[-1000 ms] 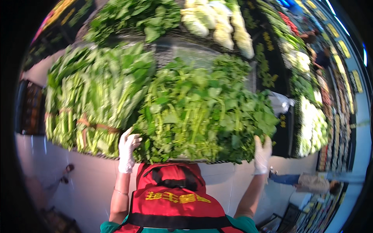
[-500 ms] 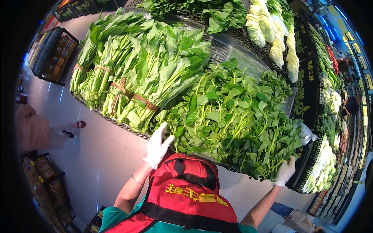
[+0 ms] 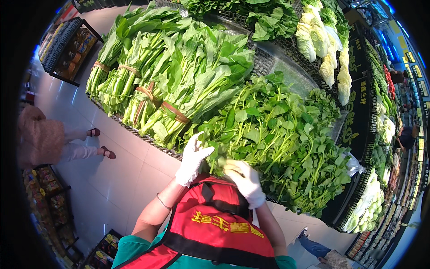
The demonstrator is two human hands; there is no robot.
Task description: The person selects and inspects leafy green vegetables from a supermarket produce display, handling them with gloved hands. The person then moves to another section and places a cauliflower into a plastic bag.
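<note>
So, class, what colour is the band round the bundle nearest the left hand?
The band is brown, best seen in the head view.

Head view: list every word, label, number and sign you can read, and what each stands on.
I quote no wording, only places:
Yellow characters on the red cloth apron: large, clear.
Yellow-green lettering on the flat black display panel: seen sideways.
Small rectangular yellow tags at far right: too small to read.
</note>
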